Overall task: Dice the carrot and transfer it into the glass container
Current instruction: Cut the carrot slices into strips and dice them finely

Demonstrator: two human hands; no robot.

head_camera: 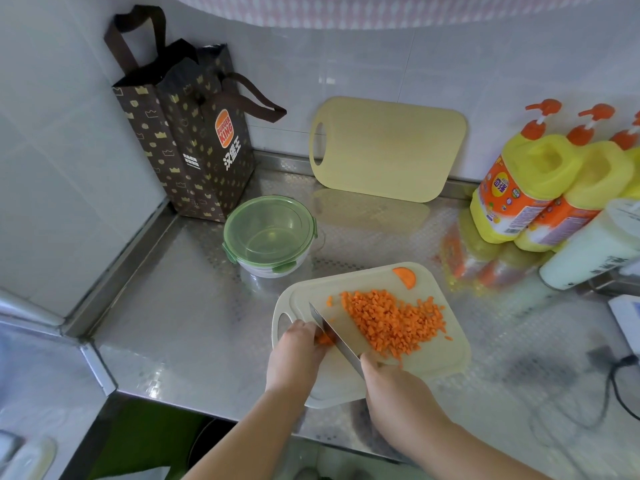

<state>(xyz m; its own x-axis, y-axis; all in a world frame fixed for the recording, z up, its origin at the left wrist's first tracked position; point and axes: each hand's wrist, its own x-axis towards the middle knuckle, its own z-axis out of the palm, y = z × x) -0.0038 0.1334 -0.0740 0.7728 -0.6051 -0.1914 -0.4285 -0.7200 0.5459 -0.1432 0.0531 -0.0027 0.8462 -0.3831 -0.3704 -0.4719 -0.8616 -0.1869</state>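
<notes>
Item: undiced carrot stub (pixel 325 338), small, on the near-left part of the pale cutting board (pixel 446 362), which lies on the steel counter (pixel 180 306). Left hand (pixel 298 348): fingers curled down onto the stub, pinning it. Right hand (pixel 391 386): clasped round the handle of the knife (pixel 334 336); the blade runs diagonally from near-right to far-left, its flat touching the stub's right side. Diced carrot (pixel 391 323): a heap just right of the blade, mid-board. Carrot end slice (pixel 405 277): at the far edge, apart from the heap. Glass container (pixel 270 237): off the board beyond its far-left corner, nearer the left hand, with the green lid (pixel 266 216) on top; it likely has to come off before transfer.
</notes>
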